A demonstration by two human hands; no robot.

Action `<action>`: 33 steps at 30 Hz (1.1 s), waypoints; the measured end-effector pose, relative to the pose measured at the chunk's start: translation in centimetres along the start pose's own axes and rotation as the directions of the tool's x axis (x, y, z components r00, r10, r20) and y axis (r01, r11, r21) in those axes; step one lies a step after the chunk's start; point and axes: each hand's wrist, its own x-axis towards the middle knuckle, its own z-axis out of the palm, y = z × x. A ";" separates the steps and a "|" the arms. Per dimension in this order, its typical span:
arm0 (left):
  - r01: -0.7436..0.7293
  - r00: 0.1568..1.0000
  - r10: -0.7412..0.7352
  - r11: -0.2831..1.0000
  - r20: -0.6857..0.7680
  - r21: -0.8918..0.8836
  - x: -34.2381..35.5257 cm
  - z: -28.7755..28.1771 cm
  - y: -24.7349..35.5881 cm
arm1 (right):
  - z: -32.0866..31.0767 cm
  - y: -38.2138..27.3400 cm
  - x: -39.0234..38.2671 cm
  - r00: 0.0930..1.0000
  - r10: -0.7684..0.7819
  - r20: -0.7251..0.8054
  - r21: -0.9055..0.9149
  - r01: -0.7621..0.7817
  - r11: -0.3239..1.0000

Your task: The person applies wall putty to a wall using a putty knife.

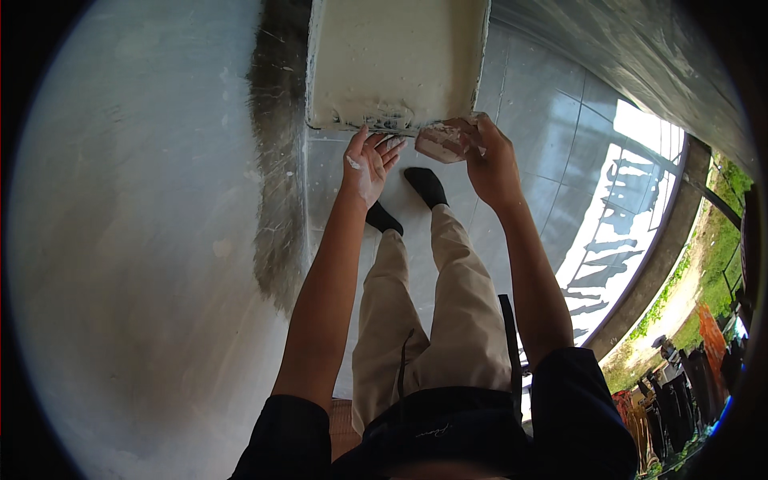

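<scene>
My right hand (494, 164) is closed on a brownish block (442, 144) with rounded corners, smeared with white paste; the frame does not show what it is made of. It is at the front edge of a cream rectangular panel (392, 60) with rough, whitish raised sides. Dark marks and lumps of paste show along that front edge. Just left of the block, my left hand (372, 164) is palm up with fingers spread, and its fingertips are close to the same edge. White paste marks the left thumb side and fingers. Whether those fingertips touch the edge cannot be told.
A pale grey wall (144, 200) with a dark rough strip (276, 160) fills the left. Below are grey floor tiles (528, 104) and my feet in black socks (426, 186). On the right, sunlight falls by a curved-looking sill (640, 280), with grass (724, 240) outside.
</scene>
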 end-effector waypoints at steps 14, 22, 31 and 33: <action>-0.006 1.000 0.006 1.000 0.017 -0.011 -1.1 1.0 -0.9 | 1.6 1.9 8.0 0.977 -0.089 0.195 -0.393 0.161 0.905; -0.022 0.999 0.022 1.000 0.049 -0.002 -1.3 0.6 -0.7 | 1.7 0.1 8.8 0.961 0.033 0.273 -0.421 0.089 0.903; -0.023 0.998 0.023 1.000 0.059 -0.004 -1.5 0.9 -0.5 | 1.3 -0.6 10.3 0.922 0.186 0.339 -0.439 -0.020 0.898; -0.026 0.998 0.027 1.000 0.060 -0.011 -1.5 0.9 -0.6 | 1.4 -0.4 10.5 0.909 0.269 0.319 -0.432 -0.113 0.895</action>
